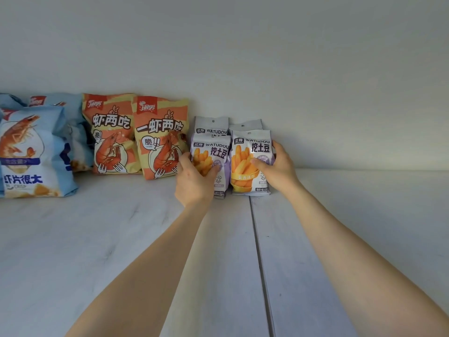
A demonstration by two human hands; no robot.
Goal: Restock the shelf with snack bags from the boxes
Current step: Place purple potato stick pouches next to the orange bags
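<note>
Forearms (pixel 150 263) stretch over shelf (pixel 97 239). Left grip (pixel 194 181) curled round left potato-stick bag (pixel 215 152), right grip (pixel 279 169) clasping right potato-stick bag (pixel 251 166); both upright, side by side, long axis vertical, just right of shrimp bags (pixel 160 142), near back wall (pixel 315 93).

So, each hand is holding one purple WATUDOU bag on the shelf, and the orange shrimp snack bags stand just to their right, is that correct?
Not quite: in the head view the orange shrimp snack bags stand just to their left. The rest holds: the left hand grips the left WATUDOU bag, the right hand the right WATUDOU bag, on the shelf.
</note>
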